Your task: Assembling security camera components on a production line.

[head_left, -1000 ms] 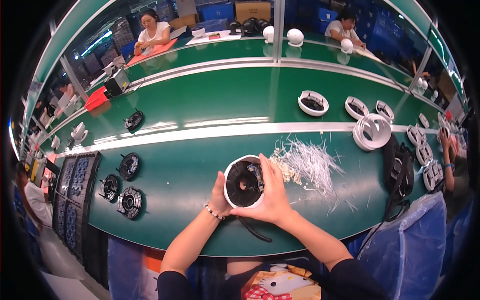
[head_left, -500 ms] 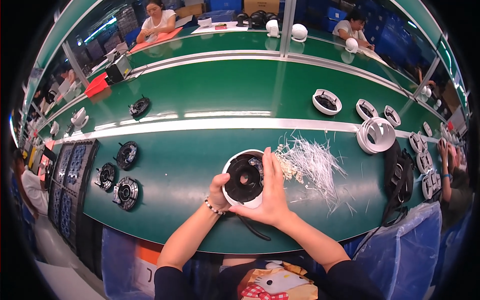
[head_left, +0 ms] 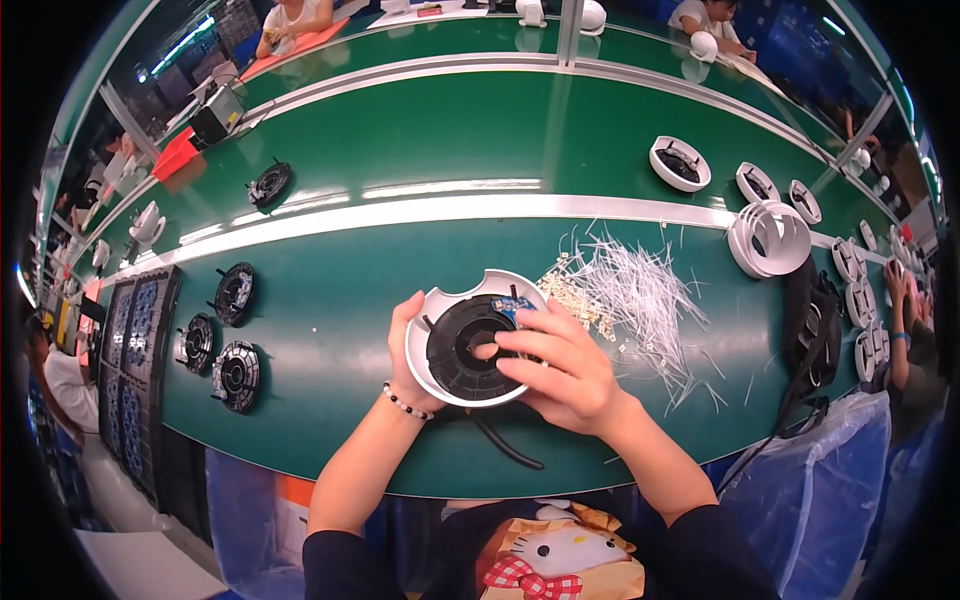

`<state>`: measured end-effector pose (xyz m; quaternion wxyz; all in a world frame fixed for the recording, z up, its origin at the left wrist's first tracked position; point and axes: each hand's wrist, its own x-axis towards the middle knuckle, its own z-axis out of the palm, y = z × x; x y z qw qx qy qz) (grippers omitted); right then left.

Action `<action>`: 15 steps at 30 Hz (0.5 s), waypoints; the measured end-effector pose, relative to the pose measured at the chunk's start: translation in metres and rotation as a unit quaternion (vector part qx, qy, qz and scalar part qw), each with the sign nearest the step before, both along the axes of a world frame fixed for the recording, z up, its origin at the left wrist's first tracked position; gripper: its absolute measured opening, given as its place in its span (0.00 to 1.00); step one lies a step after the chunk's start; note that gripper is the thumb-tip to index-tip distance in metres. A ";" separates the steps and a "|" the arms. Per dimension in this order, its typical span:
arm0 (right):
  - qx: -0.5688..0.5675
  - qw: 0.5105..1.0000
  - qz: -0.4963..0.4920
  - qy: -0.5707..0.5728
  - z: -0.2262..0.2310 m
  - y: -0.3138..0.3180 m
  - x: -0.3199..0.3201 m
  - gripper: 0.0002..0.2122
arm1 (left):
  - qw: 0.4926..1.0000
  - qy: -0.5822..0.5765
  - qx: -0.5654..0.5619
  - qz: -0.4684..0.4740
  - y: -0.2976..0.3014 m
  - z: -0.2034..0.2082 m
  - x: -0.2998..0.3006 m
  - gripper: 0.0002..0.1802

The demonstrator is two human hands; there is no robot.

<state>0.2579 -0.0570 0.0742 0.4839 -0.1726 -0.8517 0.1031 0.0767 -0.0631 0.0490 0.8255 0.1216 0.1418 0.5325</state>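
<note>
A white round plastic housing (head_left: 420, 372) with a notch in its rim is held above the table in front of me, its open side up. Inside it lies a black slotted disc (head_left: 455, 345) with a hole in its middle and a small blue circuit board (head_left: 512, 306) at its upper right. My left hand (head_left: 404, 345) is closed around the housing's left side. My right hand (head_left: 572, 372) grips the right side, fingers bent over the rim onto the disc; its thumb is hidden. Below, a black cable (head_left: 505, 446) lies on the table.
White plastic strips (head_left: 640, 300) and small cream connectors (head_left: 580, 300) are piled at right. Several black discs (head_left: 237, 376) lie at left beside a black tray (head_left: 135, 350). White rings (head_left: 770, 240), a black bag (head_left: 812, 330) and filled housings (head_left: 680, 164) sit at far right.
The housing has tilted and turned, so its notch and more of its inner wall show. My right hand has gone from lying flat along its side to bending fingers over the disc. The view has shifted.
</note>
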 end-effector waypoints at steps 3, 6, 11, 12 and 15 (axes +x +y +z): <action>0.009 1.000 0.000 -0.012 0.002 -0.001 0.003 0.11 | 0.999 0.028 -0.037 -0.001 0.002 0.000 0.003 0.33; 0.011 1.000 -0.020 -0.001 -0.003 -0.004 0.003 0.13 | 0.999 0.034 -0.039 -0.009 0.004 -0.002 0.003 0.34; 0.005 1.000 -0.023 -0.002 0.001 -0.007 0.003 0.14 | 0.995 -0.063 0.000 -0.082 0.004 -0.004 -0.001 0.39; 0.002 1.000 -0.023 -0.006 0.002 -0.006 0.004 0.15 | 0.998 -0.007 -0.008 -0.063 0.003 -0.001 0.000 0.39; -0.066 0.998 -0.004 -0.013 0.012 -0.004 0.009 0.20 | 0.991 0.119 0.056 0.008 0.004 -0.002 0.003 0.36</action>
